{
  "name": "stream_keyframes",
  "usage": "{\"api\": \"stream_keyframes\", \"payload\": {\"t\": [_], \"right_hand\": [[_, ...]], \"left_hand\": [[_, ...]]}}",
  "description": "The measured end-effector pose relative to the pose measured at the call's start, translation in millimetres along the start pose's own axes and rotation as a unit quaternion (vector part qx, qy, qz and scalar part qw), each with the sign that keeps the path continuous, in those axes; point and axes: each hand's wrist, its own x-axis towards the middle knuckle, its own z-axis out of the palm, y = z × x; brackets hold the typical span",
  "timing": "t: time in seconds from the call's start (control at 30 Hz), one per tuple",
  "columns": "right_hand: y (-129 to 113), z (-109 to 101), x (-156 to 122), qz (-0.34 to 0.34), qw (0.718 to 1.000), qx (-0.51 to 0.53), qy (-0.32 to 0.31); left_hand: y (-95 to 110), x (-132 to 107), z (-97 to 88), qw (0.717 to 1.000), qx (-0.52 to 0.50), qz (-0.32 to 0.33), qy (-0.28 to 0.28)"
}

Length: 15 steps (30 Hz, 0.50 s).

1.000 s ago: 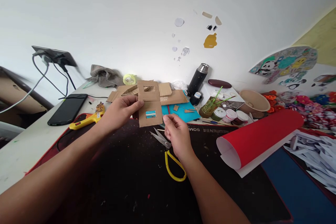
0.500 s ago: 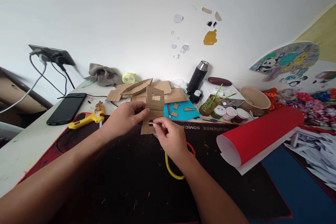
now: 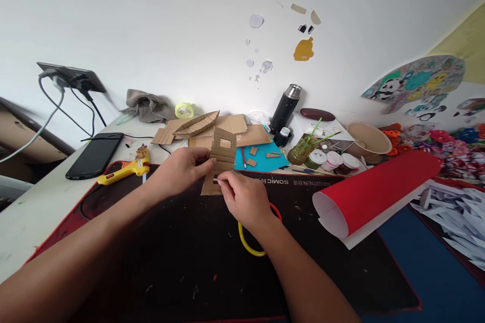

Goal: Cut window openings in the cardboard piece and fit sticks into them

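A brown corrugated cardboard piece (image 3: 223, 157) with a square hole near its top stands tilted above the black mat. My left hand (image 3: 185, 170) is closed on its left edge, thumb across the front. At the lower part, by a narrow slot, the fingertips of my right hand (image 3: 244, 197) pinch the cardboard; whether they also hold a small bit there is hidden. Below my right hand shows a yellow and red loop (image 3: 250, 248), like scissor handles, mostly covered by the hand and wrist.
A yellow hot glue gun (image 3: 127, 170) and a black phone (image 3: 94, 155) lie left. Behind are a boat-shaped cardboard piece (image 3: 197, 123), a blue sheet (image 3: 275, 162) with scraps, a black flask (image 3: 285, 108) and a brush jar (image 3: 299, 151). Right lies a red paper roll (image 3: 379, 192).
The cardboard has tipped slightly, and printed letters seen through its hole have gone from view. My right fingers have shifted slightly left at the slot. My left hand keeps its grip.
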Motion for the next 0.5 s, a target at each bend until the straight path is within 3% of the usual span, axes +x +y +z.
{"api": "stream_keyframes", "payload": {"t": [0.13,0.23,0.37,0.5], "right_hand": [[-1.9,1.8,-0.9,0.027,0.999,0.026,-0.003],[-1.6,-0.1,1.5,0.093,0.985,0.14,0.05],[5.4,-7.7,9.3,0.207,0.914,0.323,0.136],[12.1,-12.5,15.3,0.26,0.836,0.46,0.149]], "left_hand": [[-6.5,3.4,-0.7,0.999,-0.003,-0.026,-0.023],[-14.1,6.6,-7.7,0.998,-0.009,-0.037,-0.04],[-33.3,10.8,-22.5,0.992,-0.015,-0.049,-0.117],[-56.8,14.9,-30.3,0.969,0.044,-0.068,-0.234]]}}
